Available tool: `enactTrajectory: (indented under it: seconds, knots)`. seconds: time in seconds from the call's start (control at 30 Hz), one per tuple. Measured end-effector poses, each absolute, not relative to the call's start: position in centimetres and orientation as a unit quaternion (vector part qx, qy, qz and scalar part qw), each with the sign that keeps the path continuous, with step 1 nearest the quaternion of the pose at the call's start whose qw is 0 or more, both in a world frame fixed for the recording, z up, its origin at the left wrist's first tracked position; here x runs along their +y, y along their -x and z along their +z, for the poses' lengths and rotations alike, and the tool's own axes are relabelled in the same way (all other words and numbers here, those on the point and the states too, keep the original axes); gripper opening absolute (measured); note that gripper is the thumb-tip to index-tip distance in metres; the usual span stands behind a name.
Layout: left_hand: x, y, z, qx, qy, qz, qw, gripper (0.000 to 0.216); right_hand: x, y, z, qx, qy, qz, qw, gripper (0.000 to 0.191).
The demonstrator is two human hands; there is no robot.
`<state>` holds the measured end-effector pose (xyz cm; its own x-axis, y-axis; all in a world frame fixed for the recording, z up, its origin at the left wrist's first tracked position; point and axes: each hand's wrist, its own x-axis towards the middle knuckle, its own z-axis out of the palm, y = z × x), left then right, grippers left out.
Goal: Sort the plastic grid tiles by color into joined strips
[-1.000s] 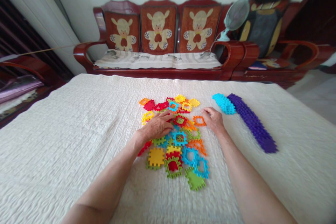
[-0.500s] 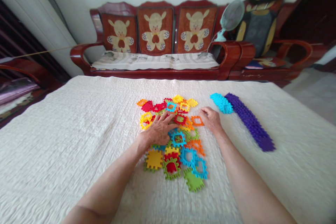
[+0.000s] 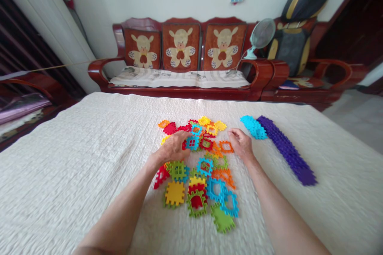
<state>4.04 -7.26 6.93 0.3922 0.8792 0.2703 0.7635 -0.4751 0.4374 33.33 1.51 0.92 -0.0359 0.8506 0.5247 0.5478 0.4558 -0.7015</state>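
Observation:
A heap of coloured plastic interlocking tiles (image 3: 197,167) lies in the middle of a cream quilted cloth (image 3: 74,159). My left hand (image 3: 172,149) is closed in a pinch on a blue tile (image 3: 192,143) lifted slightly above the heap. My right hand (image 3: 241,145) rests curled on the cloth at the heap's right edge, next to an orange frame tile (image 3: 226,146); whether it holds anything is unclear. To the right lie a short row of joined cyan tiles (image 3: 253,127) and a long row of joined purple tiles (image 3: 287,149).
A red wooden bench (image 3: 185,79) with three bear-print cushions (image 3: 180,48) stands behind the cloth. A small fan (image 3: 259,36) and a dark bag (image 3: 295,44) sit at its right end. Bare floor (image 3: 359,111) shows at the far right.
My left hand went from lying flat on the heap to pinching a blue tile and lifting it. The camera tilted up a little. My right hand stayed in place.

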Motion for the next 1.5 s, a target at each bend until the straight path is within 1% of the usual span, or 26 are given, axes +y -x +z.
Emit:
enactTrajectory:
  seconds: [0.13, 0.3, 0.47, 0.57, 0.63, 0.73, 0.8, 0.87, 0.93, 1.0, 1.13, 1.23, 1.3, 1.4, 1.43, 1.5]
  knots:
    - [-7.2, -5.6, 5.4, 0.524, -0.807, 0.266, 0.057, 0.051, 0.3, -31.2, 2.6, -0.739, 0.434, 0.184, 0.481, 0.022]
    - [-7.3, -6.6, 4.2, 0.515, -0.804, 0.298, 0.015, 0.052, -1.9, -28.2, 4.6, -0.774, 0.38, 0.271, 0.429, 0.023]
    - [-7.5, -6.7, 4.2, 0.486, -0.82, 0.301, 0.007, 0.051, -3.0, -26.4, 4.0, -0.779, 0.371, 0.332, 0.381, 0.033]
    - [-7.3, -6.2, 4.5, 0.475, -0.822, 0.315, 0.007, 0.055, -2.4, -26.4, 3.5, -0.762, 0.382, 0.345, 0.394, 0.032]
    - [-6.7, -5.1, 4.7, 0.487, -0.796, 0.358, -0.002, 0.049, -1.4, -27.3, 3.4, -0.73, 0.419, 0.309, 0.442, 0.029]
    - [-5.5, -2.5, 4.3, 0.57, -0.706, 0.419, -0.032, 0.031, 0.4, -29.8, 3.2, -0.684, 0.496, 0.165, 0.509, 0.024]
    - [-4.8, -0.4, 3.7, 0.638, -0.646, 0.417, -0.036, 0.03, 1.5, -31.6, 2.9, -0.687, 0.514, 0.076, 0.508, 0.018]
    - [-4.4, 1.5, 2.8, 0.703, -0.591, 0.395, -0.029, 0.033, 2.2, -33.2, 2.2, -0.709, 0.517, 0.029, 0.479, 0.015]
    - [-4.3, 2.8, 2.0, 0.75, -0.552, 0.364, -0.014, 0.035, 2.5, -34.4, 1.6, -0.735, 0.519, 0.019, 0.435, 0.017]
    - [-4.3, 3.4, 1.5, 0.777, -0.518, 0.358, -0.004, 0.037, 2.6, -35.2, 1.1, -0.762, 0.518, 0.04, 0.387, 0.023]
    - [-4.3, 3.7, 1.4, 0.801, -0.467, 0.375, 0.026, 0.04, 2.2, -36.6, 1.1, -0.792, 0.504, 0.149, 0.312, 0.047]
    - [-4.2, 3.8, 1.5, 0.808, -0.447, 0.382, 0.043, 0.04, 1.9, -37.2, 1.7, -0.785, 0.502, 0.21, 0.295, 0.061]
    - [-4.1, 3.8, 1.6, 0.808, -0.444, 0.384, 0.046, 0.04, 1.7, -36.9, 2.1, -0.78, 0.513, 0.202, 0.297, 0.059]
    - [-4.1, 4.0, 1.5, 0.809, -0.443, 0.384, 0.049, 0.041, 1.4, -35.6, 2.2, -0.755, 0.571, 0.125, 0.298, 0.045]
    - [-4.1, 4.0, 1.4, 0.808, -0.443, 0.385, 0.051, 0.041, 1.3, -35.1, 2.2, -0.741, 0.596, 0.095, 0.294, 0.043]
    - [-4.0, 4.0, 1.3, 0.806, -0.444, 0.388, 0.053, 0.041, 1.0, -34.0, 2.1, -0.712, 0.64, 0.05, 0.284, 0.047]
